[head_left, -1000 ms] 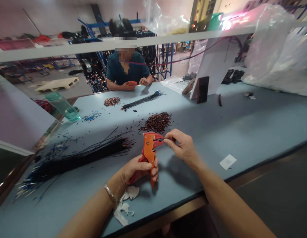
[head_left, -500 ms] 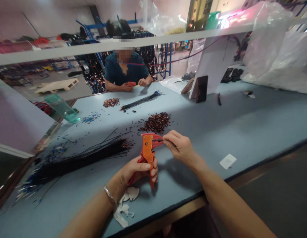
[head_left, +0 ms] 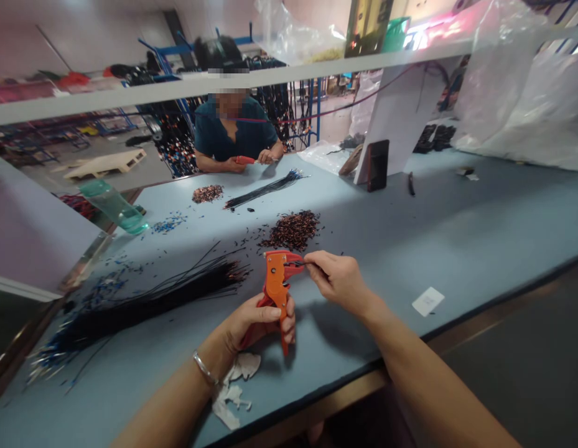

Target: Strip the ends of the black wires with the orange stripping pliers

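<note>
My left hand [head_left: 258,320] grips the handles of an orange wire stripper [head_left: 275,283], held upright over the blue table [head_left: 456,236]. My right hand [head_left: 338,280] pinches a short black wire [head_left: 298,264] whose end sits in the stripper's jaws. A long bundle of black wires [head_left: 144,298] lies to the left of my hands, its stripped ends pointing toward the stripper. A pile of dark cut pieces [head_left: 291,229] lies just beyond the tool.
A person sits across the table with a red tool [head_left: 246,160], a wire bundle [head_left: 265,188] and a small pile [head_left: 207,193] before them. A green bottle [head_left: 112,204] lies at left, a phone [head_left: 378,165] leans on a white board, and a white label [head_left: 427,300] lies at right. Crumpled paper [head_left: 235,382] lies under my left wrist.
My view has drifted slightly, so everything has shifted a little up and left. My hands keep the same hold on the stripper and the wire.
</note>
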The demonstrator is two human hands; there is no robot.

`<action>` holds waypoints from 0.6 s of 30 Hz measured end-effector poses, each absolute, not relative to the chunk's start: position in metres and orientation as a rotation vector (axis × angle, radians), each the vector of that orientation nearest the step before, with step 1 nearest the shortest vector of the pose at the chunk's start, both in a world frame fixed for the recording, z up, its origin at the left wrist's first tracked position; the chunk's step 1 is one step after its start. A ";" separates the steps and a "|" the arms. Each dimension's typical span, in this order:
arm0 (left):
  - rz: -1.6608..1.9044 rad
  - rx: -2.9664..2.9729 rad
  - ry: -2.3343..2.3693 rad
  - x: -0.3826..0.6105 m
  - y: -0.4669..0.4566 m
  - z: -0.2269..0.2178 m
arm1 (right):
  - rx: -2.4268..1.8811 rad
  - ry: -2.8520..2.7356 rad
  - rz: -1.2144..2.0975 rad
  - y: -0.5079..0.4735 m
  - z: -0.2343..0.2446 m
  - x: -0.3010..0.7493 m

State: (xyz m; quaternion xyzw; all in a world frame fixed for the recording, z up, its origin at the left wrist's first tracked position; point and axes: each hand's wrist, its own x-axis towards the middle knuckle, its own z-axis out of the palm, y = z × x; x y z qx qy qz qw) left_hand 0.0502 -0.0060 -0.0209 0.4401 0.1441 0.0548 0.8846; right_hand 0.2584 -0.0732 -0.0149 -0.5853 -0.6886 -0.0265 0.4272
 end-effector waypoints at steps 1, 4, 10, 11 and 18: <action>0.113 0.915 0.299 0.050 -0.006 -0.021 | -1.469 -1.723 -0.074 -0.073 -0.016 0.258; 0.114 0.915 0.297 0.051 -0.006 -0.020 | -1.483 -1.728 -0.087 -0.073 -0.017 0.258; 0.104 0.914 0.304 0.051 -0.006 -0.020 | -1.467 -1.736 -0.188 -0.074 -0.014 0.256; 0.104 0.916 0.305 0.050 -0.006 -0.021 | -1.462 -1.736 -0.201 -0.074 -0.014 0.255; 0.129 0.939 0.299 0.049 -0.007 -0.024 | -1.380 -1.695 -0.264 -0.075 -0.012 0.254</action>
